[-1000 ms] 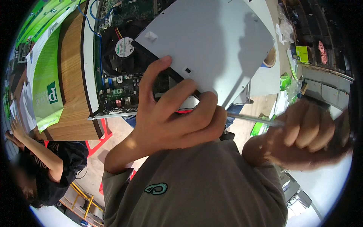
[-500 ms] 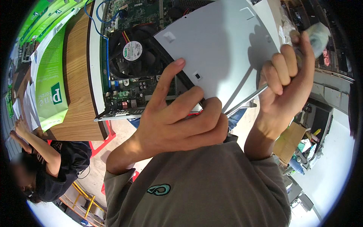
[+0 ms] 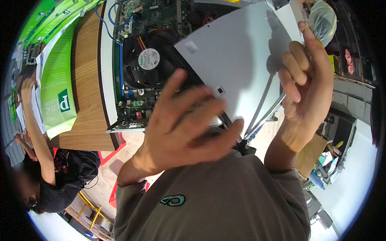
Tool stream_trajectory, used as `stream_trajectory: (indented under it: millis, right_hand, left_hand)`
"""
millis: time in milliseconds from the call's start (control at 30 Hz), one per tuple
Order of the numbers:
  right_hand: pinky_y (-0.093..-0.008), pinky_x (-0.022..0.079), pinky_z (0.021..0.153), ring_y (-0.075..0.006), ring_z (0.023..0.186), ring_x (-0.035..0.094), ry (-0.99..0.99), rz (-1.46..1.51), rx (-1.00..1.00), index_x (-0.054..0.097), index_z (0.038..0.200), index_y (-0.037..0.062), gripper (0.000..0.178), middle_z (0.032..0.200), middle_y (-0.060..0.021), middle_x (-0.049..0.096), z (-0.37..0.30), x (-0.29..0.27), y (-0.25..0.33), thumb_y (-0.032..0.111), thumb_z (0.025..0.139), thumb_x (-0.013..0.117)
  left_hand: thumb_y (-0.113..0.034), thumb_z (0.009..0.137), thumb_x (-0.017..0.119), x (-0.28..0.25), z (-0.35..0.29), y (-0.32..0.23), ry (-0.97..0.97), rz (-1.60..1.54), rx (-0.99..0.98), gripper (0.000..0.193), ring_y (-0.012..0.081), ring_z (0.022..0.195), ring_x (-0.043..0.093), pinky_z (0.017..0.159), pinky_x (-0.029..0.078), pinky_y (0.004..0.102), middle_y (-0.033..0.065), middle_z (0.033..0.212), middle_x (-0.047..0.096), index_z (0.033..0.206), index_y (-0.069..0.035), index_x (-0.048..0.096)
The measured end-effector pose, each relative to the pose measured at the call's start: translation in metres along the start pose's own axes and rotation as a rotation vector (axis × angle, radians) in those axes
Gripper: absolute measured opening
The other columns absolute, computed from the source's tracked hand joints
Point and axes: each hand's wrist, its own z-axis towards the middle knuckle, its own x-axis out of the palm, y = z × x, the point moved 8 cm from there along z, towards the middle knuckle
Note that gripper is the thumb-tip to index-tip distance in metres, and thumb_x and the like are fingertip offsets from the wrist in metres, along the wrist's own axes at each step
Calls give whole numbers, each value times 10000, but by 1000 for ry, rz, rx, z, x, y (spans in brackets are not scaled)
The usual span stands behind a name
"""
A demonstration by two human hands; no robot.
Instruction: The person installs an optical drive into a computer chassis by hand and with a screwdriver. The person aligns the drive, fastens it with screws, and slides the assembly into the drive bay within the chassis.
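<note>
My right hand point(image 3: 302, 78) is closed around a screwdriver point(image 3: 265, 115), whose handle is hidden in the palm. Its long metal shaft slants down to the near corner of a light grey metal panel point(image 3: 237, 44). Fingers apart and smeared by motion, my left hand point(image 3: 185, 120) hovers over the panel's near left edge, with nothing visible in it. Beyond that hand lies an open computer case point(image 3: 113, 96) with a green circuit board point(image 3: 155, 18). A black cooling fan point(image 3: 134, 72) with a round white label sits in it, partly covered by the panel's edge.
Left of the case is a wooden tabletop point(image 3: 88, 76) with green paper packs point(image 3: 56, 100). At the lower left a person point(image 3: 72, 172) in dark clothes reaches toward papers. A clear plastic bag point(image 3: 323, 22) lies at the far right, and a cardboard box point(image 3: 311, 154) stands below.
My left hand has come off the panel's edge and spread its fingers. My right hand still grips the screwdriver. The case and panel appear slightly farther right in view.
</note>
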Motion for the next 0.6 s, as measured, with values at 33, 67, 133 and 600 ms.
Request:
stream_trajectory:
  millis: [33, 67, 133, 600]
  right_hand:
    - [-171, 234, 319, -27, 514, 234, 63, 37, 0, 512, 1268, -61, 290, 683, 49, 249, 0, 7, 0, 128, 1049, 486]
    - [-170, 237, 320, -25, 513, 237, 10, 14, 2, 512, 1274, -63, 295, 682, 50, 251, 0, 5, 0, 125, 1048, 487]
    - [-168, 241, 322, -21, 511, 244, 28, 26, 13, 511, 1285, -68, 305, 681, 52, 257, 1, 9, 0, 120, 1046, 488]
    - [-195, 220, 323, -22, 448, 268, 193, 322, 150, 490, 1373, -31, 375, 603, 67, 301, -1, 3, 13, 138, 1039, 507]
  left_hand:
    - [-400, 586, 899, -5, 1, 8, -40, -13, -88, 697, 327, 1270, 474, 1115, 401, 607, 84, 1284, 512, 1204, -226, 627]
    - [-448, 555, 910, -7, 0, 16, -17, -25, -184, 829, 365, 1310, 448, 1120, 391, 594, 118, 1336, 498, 1283, -198, 602]
    - [-488, 481, 919, -18, -2, 30, -162, -53, -316, 1061, 413, 1359, 407, 1121, 395, 558, 153, 1408, 460, 1399, -148, 512]
    - [-438, 418, 913, -19, 20, 39, 17, -115, -373, 1189, 393, 1415, 351, 1141, 352, 539, 159, 1489, 395, 1496, -214, 464]
